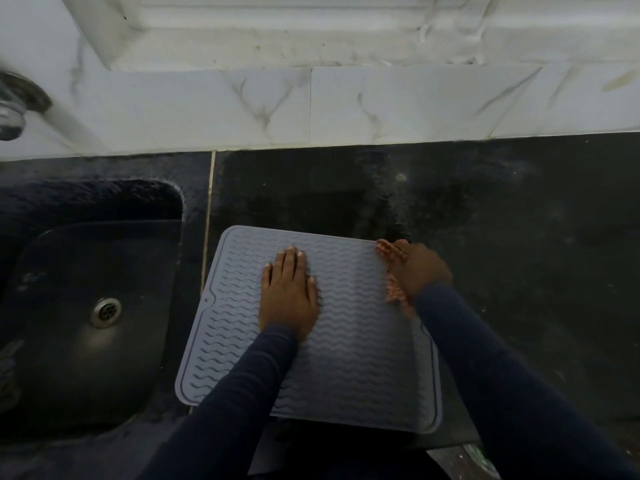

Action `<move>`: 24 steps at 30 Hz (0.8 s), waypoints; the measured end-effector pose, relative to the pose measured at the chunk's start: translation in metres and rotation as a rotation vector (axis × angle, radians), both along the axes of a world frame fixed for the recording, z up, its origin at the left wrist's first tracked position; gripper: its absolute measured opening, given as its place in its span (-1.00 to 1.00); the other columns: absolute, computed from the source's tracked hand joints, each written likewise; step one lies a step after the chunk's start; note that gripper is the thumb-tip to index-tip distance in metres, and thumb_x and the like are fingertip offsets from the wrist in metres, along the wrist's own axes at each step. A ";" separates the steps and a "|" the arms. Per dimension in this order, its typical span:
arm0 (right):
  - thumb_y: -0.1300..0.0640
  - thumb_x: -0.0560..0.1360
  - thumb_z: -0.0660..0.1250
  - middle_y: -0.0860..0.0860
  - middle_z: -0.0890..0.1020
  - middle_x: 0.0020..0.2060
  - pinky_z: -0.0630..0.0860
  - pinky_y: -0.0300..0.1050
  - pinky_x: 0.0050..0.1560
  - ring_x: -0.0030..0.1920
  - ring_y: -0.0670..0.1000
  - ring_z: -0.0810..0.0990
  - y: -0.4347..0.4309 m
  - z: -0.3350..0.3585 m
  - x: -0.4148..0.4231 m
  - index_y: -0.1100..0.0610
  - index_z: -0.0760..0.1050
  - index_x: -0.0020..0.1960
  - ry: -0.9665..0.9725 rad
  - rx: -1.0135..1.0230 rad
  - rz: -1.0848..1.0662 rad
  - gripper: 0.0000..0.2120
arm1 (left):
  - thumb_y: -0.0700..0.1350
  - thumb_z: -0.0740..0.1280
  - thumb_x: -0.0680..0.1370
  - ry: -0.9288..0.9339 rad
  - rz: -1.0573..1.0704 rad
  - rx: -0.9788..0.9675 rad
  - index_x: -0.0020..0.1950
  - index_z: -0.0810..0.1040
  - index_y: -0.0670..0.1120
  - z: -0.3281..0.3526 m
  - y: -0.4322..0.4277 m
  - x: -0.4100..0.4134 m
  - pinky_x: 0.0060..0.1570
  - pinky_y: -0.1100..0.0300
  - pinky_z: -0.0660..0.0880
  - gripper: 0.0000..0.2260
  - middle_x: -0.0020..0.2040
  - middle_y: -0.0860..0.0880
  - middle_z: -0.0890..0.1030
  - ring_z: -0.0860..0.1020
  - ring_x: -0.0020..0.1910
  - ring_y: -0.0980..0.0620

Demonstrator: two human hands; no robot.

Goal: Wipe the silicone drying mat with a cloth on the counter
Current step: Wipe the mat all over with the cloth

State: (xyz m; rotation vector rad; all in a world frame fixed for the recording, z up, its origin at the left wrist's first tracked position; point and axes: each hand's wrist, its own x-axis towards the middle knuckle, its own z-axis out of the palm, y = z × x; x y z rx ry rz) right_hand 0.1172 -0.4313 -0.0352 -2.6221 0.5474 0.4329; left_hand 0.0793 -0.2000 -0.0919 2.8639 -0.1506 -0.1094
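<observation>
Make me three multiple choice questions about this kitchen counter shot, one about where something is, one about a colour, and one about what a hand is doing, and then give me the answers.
1. Where is the sink relative to the silicone drying mat?
A. To its left
B. To its right
C. On top of it

2. What colour is the mat?
A. Bright red
B. Grey
C. Yellow

3. What is the left hand doing?
A. Gripping the cloth
B. Lying flat on the mat with fingers spread
C. Reaching into the sink

Answers:
1. A, as the sink basin with its drain sits past the mat's left edge.
2. B, as the ridged surface is grey against the dark counter.
3. B, as the palm is down on the mat, while the right hand is shut on the patterned cloth at the mat's right edge.
</observation>
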 end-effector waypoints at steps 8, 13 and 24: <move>-0.12 0.61 0.11 0.03 0.61 0.03 0.46 -0.01 -0.06 0.05 0.13 0.59 0.099 -0.009 0.036 -0.11 0.47 0.22 0.011 0.002 0.309 -0.73 | 0.08 -0.05 0.62 0.010 0.012 0.033 0.56 0.06 -0.04 -0.001 -0.001 0.002 0.49 -0.04 -0.09 -0.49 0.56 -0.08 0.09 0.03 0.53 -0.05; -0.30 0.59 0.04 0.08 0.63 0.04 0.47 0.01 0.00 0.06 0.19 0.59 -0.001 -0.007 0.005 -0.09 0.46 0.24 -0.016 0.000 0.140 -0.59 | 0.08 -0.03 0.63 -0.011 0.007 0.012 0.55 0.09 -0.03 -0.003 0.000 0.002 0.49 -0.04 -0.08 -0.50 0.56 -0.08 0.10 0.04 0.53 -0.05; -0.25 0.59 0.05 0.03 0.63 0.10 0.47 0.04 0.17 0.11 0.11 0.58 0.092 -0.004 0.010 -0.09 0.49 0.24 -0.087 0.182 0.323 -0.60 | 0.10 -0.07 0.61 -0.004 0.007 0.053 0.55 0.09 -0.04 -0.005 -0.001 0.003 0.49 -0.05 -0.06 -0.48 0.56 -0.09 0.10 0.04 0.53 -0.06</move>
